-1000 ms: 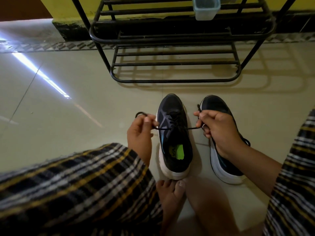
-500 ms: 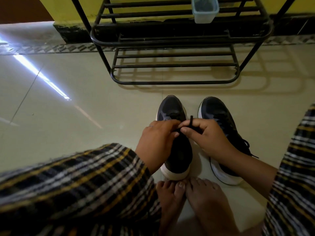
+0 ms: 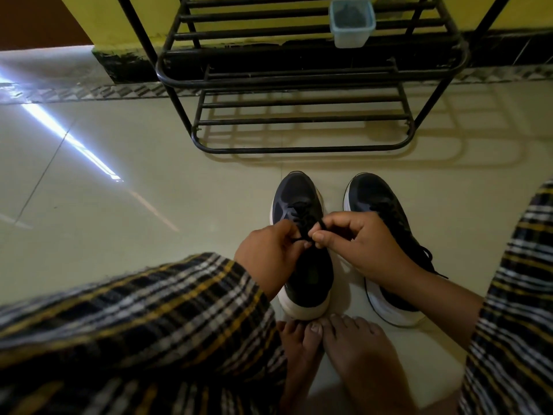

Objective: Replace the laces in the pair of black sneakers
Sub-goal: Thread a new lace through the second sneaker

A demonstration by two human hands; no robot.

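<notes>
Head view: nearest you, your bare feet (image 3: 335, 351) sit toes-forward, touching the heel of the left sneaker (image 3: 302, 265). Above its tongue your left hand (image 3: 269, 256) and right hand (image 3: 359, 241) meet, fingers curled, each pinching the black lace (image 3: 305, 226) between thumb and forefinger; the strand runs down from your fingertips to the eyelets just beyond them. Under your right wrist stands the right sneaker (image 3: 374, 199), its own laces trailing at the side. Both sneakers rest on the pale floor (image 3: 149, 205). Well past your fingers stands a black metal rack (image 3: 299, 85) holding a small plastic container (image 3: 351, 22).
</notes>
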